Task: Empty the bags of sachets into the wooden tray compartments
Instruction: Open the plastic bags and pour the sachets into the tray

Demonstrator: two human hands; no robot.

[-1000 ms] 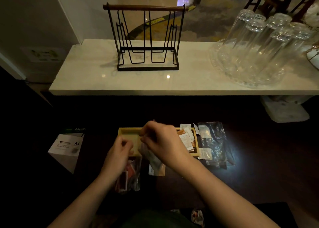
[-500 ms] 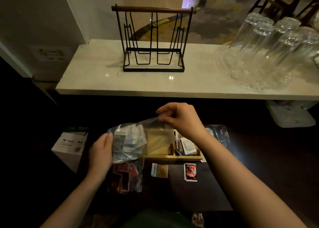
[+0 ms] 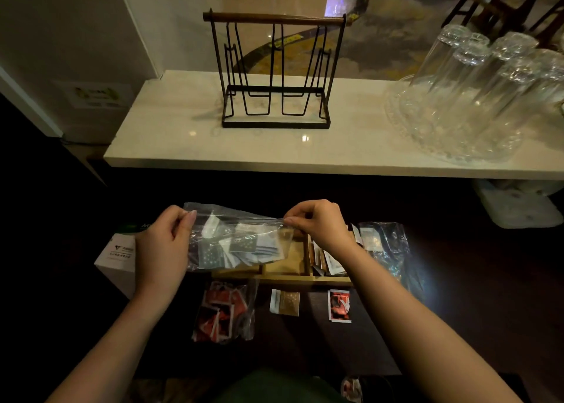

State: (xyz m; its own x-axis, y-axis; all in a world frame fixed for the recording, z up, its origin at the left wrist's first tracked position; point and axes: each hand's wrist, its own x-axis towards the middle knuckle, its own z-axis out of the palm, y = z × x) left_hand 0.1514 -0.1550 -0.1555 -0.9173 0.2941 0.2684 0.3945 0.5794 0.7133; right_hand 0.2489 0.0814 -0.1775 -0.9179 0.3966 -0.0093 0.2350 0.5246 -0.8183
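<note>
One wooden tray (image 3: 287, 278) sits on the dark worktop (image 3: 457, 296). Three clear bags: one of grey sachets (image 3: 238, 244) held above the tray, now pinched at both top corners by left hand (image 3: 163, 244) and right hand (image 3: 320, 224); one of red sachets (image 3: 224, 311); one crumpled (image 3: 384, 244). Two loose sachets (image 3: 285, 302).

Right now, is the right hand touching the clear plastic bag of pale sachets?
Touching: the head view shows the right hand pinching the clear plastic bag.
</note>
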